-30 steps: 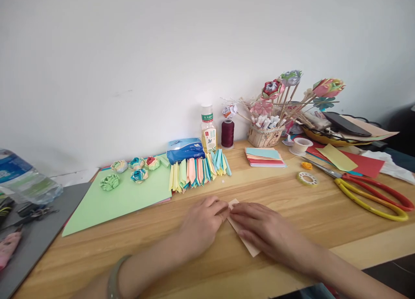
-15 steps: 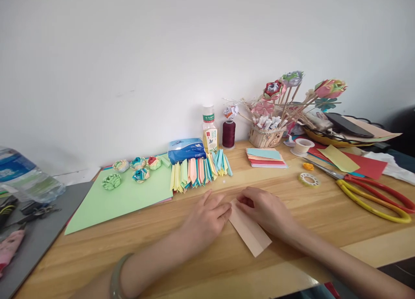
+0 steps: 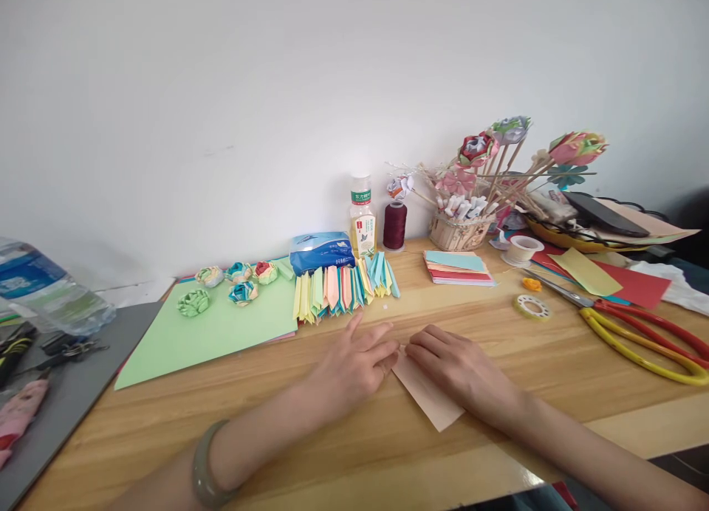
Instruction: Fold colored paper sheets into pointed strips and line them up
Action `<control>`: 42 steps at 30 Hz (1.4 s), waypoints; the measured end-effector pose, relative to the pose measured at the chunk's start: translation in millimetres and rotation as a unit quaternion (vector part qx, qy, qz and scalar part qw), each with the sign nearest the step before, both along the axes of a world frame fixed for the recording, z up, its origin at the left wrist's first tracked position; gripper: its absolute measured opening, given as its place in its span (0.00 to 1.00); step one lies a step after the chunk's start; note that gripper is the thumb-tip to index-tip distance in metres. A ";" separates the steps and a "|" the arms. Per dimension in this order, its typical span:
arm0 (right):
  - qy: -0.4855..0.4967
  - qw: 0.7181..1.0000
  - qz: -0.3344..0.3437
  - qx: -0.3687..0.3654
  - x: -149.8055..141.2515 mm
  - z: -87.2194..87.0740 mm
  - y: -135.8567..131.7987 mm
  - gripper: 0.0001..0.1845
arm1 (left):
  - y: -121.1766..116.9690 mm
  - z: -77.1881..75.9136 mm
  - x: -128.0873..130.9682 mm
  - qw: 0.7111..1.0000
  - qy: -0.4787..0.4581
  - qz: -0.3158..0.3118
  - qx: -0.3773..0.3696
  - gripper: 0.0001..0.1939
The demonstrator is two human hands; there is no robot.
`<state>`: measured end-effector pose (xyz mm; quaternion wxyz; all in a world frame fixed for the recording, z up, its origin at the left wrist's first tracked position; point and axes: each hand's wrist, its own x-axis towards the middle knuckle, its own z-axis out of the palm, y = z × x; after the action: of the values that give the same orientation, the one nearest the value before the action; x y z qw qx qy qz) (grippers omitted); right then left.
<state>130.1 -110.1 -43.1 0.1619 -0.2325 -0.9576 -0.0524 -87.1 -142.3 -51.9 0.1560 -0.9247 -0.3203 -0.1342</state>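
Observation:
A pale peach paper strip lies slanted on the table, its near end towards me. My left hand holds its far left corner between thumb and fingertips, the other fingers spread. My right hand lies over the strip's right side, its bent fingers pressed together on the far end. The fingertips nearly meet there. What lies under the right palm is hidden. Beyond my hands stands a row of folded coloured paper pieces.
Paper flowers lie on a green sheet at left. At right are cut paper cards, a tape roll and large scissors. Behind stand a tissue pack, bottle, thread spool and flower basket.
My right hand has turned flatter and come down over the strip's right side, covering more of it. My left hand stays at the far left corner. The view has shifted slightly.

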 end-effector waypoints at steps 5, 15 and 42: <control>-0.023 0.998 0.011 0.063 -0.6 -1.3 -0.3 0.16 | 2.7 0.6 -2.4 1.000 0.008 -0.024 -0.005 0.17; -0.018 0.993 0.041 0.108 -1.3 -1.2 -3.1 0.19 | 4.7 1.5 -1.0 1.000 0.000 -0.027 0.003 0.16; 0.016 0.993 0.029 -0.115 59.3 8.7 -24.8 0.15 | 14.8 -4.1 -8.4 0.991 -0.062 -0.062 -0.104 0.18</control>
<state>189.5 -134.9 -34.4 0.1506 -0.2230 -0.9608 0.0669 -95.5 -127.5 -56.0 0.0304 -0.9438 -0.2838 -0.1667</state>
